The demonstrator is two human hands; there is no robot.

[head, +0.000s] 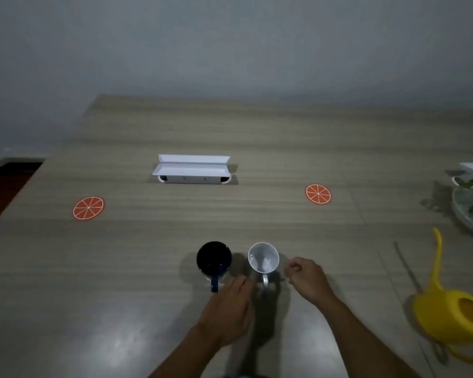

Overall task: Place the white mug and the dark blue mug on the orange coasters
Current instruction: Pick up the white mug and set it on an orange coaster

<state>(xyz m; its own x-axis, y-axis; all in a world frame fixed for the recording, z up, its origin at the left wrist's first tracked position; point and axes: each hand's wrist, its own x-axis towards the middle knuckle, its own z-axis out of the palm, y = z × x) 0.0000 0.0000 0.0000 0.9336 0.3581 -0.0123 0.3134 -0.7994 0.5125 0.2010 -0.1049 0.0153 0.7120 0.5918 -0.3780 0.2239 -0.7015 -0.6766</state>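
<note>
The left hand (227, 309) is low near the handle of the dark blue mug (214, 260). Its fingers are curled, and I cannot tell if they pinch the handle or only come close to it. The right hand (307, 279) is just to the right of the white mug (263, 258). Its fingers are curled in loosely and hold nothing.

The two mugs stand upright, side by side, just past the hands, with their handles pointing back at the person. Both sit on the bare wooden table (257, 219).

Far off to the left is one orange coaster (88, 208). Another orange coaster (318, 193) lies off to the right. Both have nothing on them.

Farther away in the middle is a white open box (193, 169). A yellow watering can (453, 317) sits off to the right of the right hand.
</note>
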